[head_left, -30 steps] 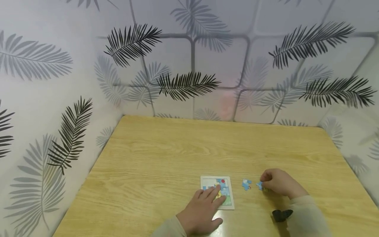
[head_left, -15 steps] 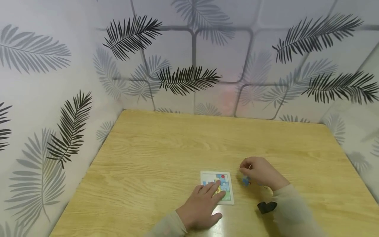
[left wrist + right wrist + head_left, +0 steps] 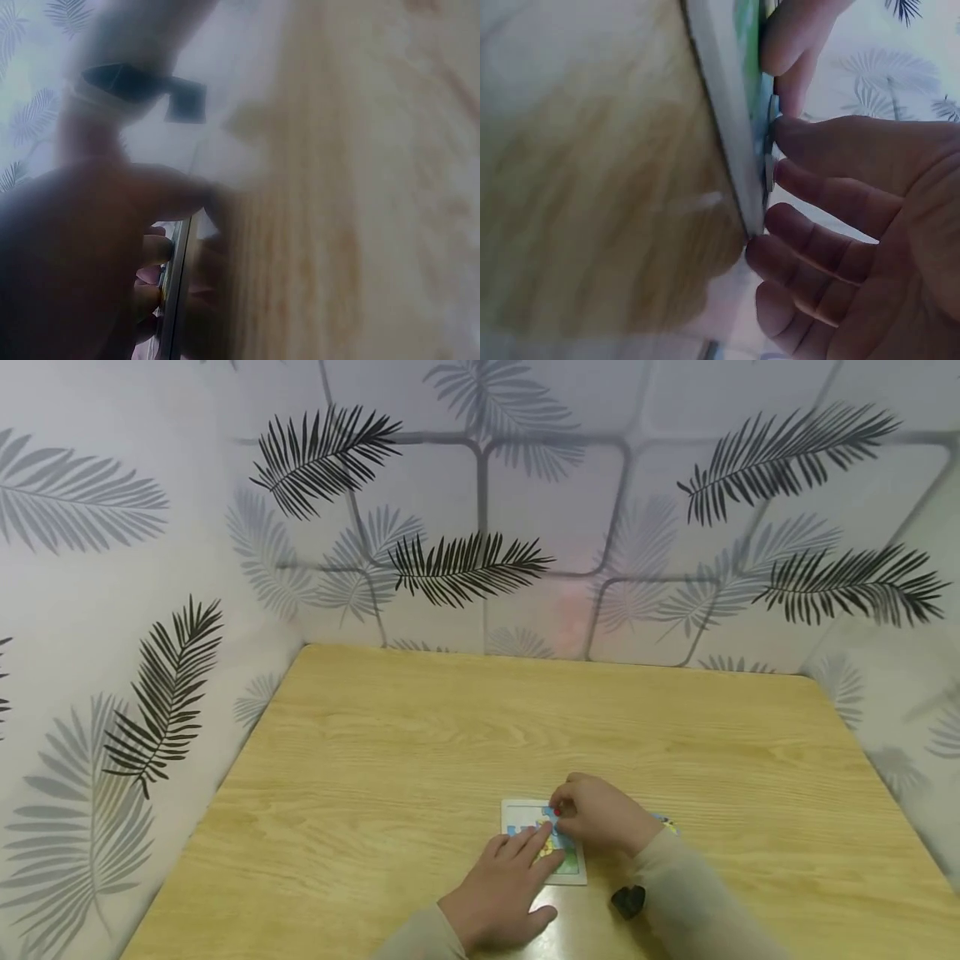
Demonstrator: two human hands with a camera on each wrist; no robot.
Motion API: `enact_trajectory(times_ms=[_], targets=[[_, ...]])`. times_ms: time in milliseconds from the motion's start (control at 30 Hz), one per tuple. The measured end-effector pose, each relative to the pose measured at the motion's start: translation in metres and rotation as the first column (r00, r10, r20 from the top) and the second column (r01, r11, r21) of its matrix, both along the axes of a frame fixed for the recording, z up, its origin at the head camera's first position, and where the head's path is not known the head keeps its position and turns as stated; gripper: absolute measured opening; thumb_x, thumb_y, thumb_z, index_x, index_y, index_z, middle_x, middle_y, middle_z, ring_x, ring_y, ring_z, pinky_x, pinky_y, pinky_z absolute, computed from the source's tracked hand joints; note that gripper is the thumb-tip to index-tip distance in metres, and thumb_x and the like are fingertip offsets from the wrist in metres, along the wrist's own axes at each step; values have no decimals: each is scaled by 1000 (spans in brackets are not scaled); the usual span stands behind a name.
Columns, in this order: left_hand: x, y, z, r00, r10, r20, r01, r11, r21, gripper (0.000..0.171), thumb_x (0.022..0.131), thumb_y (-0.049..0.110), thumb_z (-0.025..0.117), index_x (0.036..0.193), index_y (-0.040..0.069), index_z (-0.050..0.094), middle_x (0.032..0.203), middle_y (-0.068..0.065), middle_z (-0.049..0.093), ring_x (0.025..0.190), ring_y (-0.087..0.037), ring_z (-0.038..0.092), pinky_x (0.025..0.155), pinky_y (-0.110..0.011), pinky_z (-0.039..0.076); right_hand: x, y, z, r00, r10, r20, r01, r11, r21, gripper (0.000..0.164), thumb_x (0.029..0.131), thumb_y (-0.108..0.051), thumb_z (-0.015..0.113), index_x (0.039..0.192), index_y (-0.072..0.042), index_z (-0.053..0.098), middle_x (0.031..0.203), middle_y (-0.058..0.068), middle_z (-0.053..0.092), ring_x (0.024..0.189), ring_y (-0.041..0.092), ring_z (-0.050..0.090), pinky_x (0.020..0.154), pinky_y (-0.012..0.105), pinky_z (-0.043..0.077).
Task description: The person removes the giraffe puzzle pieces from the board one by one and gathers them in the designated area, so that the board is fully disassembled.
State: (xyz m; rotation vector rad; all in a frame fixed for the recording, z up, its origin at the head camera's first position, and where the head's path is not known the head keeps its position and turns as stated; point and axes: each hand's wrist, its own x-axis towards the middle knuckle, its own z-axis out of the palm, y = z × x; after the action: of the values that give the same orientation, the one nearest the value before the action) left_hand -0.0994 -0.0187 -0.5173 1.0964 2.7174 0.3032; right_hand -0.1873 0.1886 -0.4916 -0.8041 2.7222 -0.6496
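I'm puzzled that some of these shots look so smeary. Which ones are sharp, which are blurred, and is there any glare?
Head view: evenly lit and mostly sharp, with straight wall lines bowed by the wide lens and a pale sheen on the table near its front edge. Left wrist view: dim and badly out of focus, the left hand a dark blur. Right wrist view: the right hand fairly clear, the wood soft.

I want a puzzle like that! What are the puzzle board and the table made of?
The puzzle board looks like thick cardboard or thin wood: matte white rim, printed picture, flat pale edge in the right wrist view. The table shows light wood grain with slight shine, maybe laminate.
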Motion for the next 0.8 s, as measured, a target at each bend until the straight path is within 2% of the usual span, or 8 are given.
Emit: enact_trajectory(times_ms=[167, 400, 667, 800], targets=[[2, -2, 2, 1000, 8, -1, -8, 1000, 3, 65, 101, 52, 46, 158, 25, 33, 168, -6, 15, 152, -25, 22, 117, -52, 26, 0, -7, 4, 1000, -9, -2, 9, 999, 40, 20, 85, -9, 74, 104, -4, 75, 86, -3, 57, 72, 10, 49, 71, 30, 49], [1, -2, 4, 1000, 11, -2, -11, 1000, 1, 64, 101, 51, 46, 158, 25, 33, 168, -6, 15, 152, -26, 22, 117, -52, 26, -1, -11, 10, 1000, -14, 18, 13, 999, 42, 16, 83, -6, 76, 98, -5, 72, 86, -1, 56, 75, 12, 50, 72, 33, 49], [3, -3, 5, 1000, 0, 14, 1, 1000, -6, 66, 102, 51, 44, 159, 23, 31, 168, -7, 15, 153, -26, 21, 117, -51, 26, 1, -13, 12, 992, -48, 115, 50, 999, -10, 17, 84, -4, 76, 96, -9, 65, 86, -2, 58, 78, 15, 53, 75, 37, 49], [4, -3, 5, 1000, 2, 7, -2, 1000, -2, 66, 102, 51, 44, 160, 23, 30, 168, -7, 15, 153, -26, 20, 117, -51, 26, 2, -11, 12, 987, -47, 154, 54, 998, -43, 15, 88, -3, 72, 99, -10, 64, 85, -2, 60, 76, 14, 55, 72, 36, 50]])
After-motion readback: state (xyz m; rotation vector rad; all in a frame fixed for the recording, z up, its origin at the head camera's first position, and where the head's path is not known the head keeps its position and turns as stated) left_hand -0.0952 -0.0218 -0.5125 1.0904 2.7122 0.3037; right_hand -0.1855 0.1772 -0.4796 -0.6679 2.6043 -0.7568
